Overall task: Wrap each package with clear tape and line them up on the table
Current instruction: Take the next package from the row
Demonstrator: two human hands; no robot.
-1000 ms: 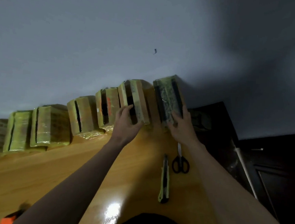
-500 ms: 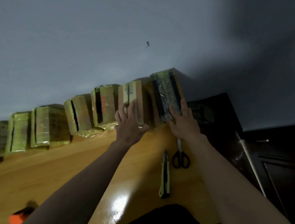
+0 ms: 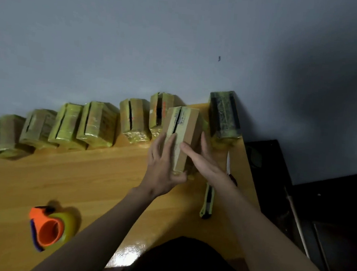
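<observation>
package: brown package (image 3: 183, 135) stands at 12 o'clock on the desk (image 3: 84, 177), out of the row, likely pulled out for taping
left hand: left hand (image 3: 163, 168), fingers straight, presses its left face, thumb hooks the near end
right hand: right hand (image 3: 203, 160), fingers straight, flat on its right face, steadying
row: wrapped packages (image 3: 98, 124) line the wall, 10 to 12 o'clock
dark package: dark package (image 3: 224, 115), 1 o'clock
tools: tape dispenser (image 3: 49, 228) at 8 o'clock; box cutter (image 3: 207, 201) at 3 o'clock, within reach
</observation>
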